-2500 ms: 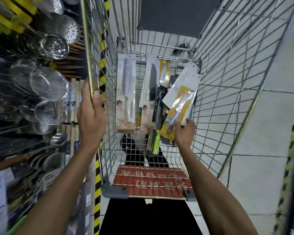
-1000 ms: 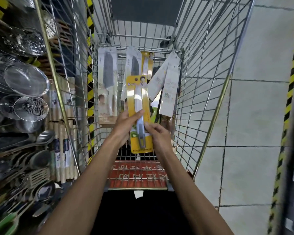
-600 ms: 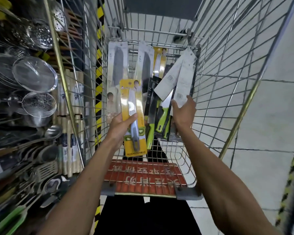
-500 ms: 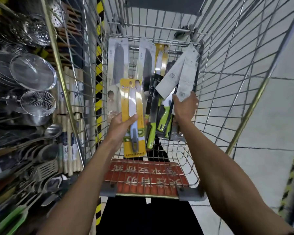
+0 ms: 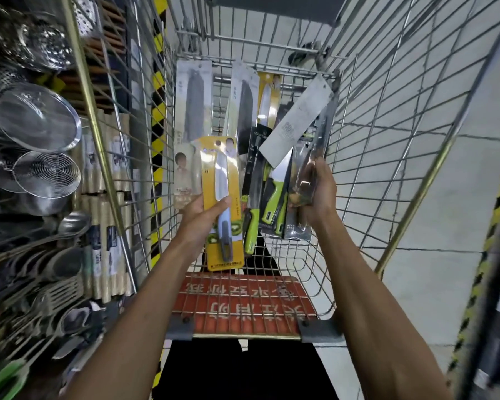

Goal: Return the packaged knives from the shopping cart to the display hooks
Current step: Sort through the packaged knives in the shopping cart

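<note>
I'm picking up: my left hand (image 5: 200, 216) grips a yellow knife pack (image 5: 218, 168) and my right hand (image 5: 319, 197) clasps a clear pack (image 5: 319, 140), both above the cart (image 5: 373, 125). Next, each pack's hang hole needs threading onto a hook.

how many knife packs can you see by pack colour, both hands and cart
yellow pack: 2, one in the left hand
grey pack: 2
black pack with green handle: 2
white-backed pack: 1
clear pack in the right hand: 1
total: 8, though overlaps may hide more
</note>
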